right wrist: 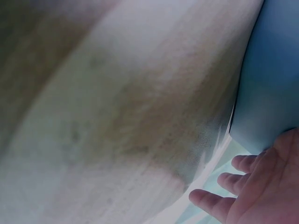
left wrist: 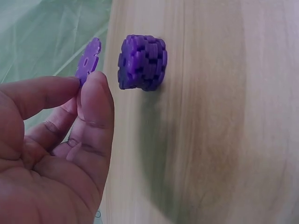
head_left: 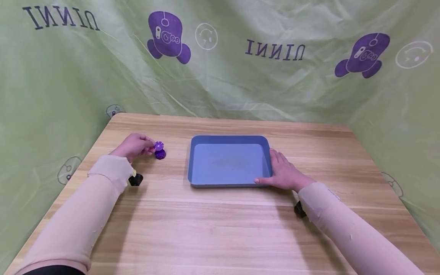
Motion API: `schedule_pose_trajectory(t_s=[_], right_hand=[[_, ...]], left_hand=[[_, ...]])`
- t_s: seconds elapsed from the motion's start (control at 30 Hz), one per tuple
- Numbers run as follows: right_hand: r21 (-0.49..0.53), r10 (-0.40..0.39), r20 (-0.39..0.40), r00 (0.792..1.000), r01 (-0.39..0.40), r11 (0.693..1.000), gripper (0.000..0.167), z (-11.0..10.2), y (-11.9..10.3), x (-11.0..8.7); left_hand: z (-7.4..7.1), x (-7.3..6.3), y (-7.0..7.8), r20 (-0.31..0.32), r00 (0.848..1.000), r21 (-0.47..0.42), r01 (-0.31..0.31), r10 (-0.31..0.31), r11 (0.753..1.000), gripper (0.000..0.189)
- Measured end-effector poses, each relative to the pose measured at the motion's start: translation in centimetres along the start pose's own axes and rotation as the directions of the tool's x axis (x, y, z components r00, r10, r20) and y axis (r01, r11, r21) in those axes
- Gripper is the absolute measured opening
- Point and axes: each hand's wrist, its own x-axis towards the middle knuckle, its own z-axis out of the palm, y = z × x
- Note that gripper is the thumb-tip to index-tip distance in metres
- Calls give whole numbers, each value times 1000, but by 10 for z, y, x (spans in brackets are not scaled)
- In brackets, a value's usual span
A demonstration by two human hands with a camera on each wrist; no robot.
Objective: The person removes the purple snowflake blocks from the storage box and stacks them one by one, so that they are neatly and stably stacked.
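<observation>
Between thumb and forefinger, my left hand (head_left: 136, 146) pinches a thin purple notched disc (left wrist: 88, 61) by its edge. Close beside it, a short stack of the same purple discs (left wrist: 142, 63) stands on the table; in the head view the held disc appears just above the stack (head_left: 160, 154). On the other side, my right hand (head_left: 284, 171) rests at the near right corner of a blue rectangular tray (head_left: 229, 185). Its fingers lie extended along the tray's right wall, with the thumb over the front rim. The tray holds nothing visible.
The wooden table (head_left: 206, 229) reaches back to a green printed curtain (head_left: 220, 91), which also hangs along both sides. A black wrist piece (head_left: 136, 179) shows under the left wrist, and another black piece (head_left: 300, 209) under the right.
</observation>
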Motion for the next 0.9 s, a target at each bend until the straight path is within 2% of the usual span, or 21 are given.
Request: schedule_pose_trajectory(t_s=[0.4,0.9], right_hand=[[10,0,3,1000,0,1000,127,0,-1,-2],[12,5,-6,1000,-5,1000,129,3,-1,-1]], left_hand=[[-1,-5,-6,28,999,46,41,-42,998,27],[2,-5,-10,58,998,86,30,-35,996,22]])
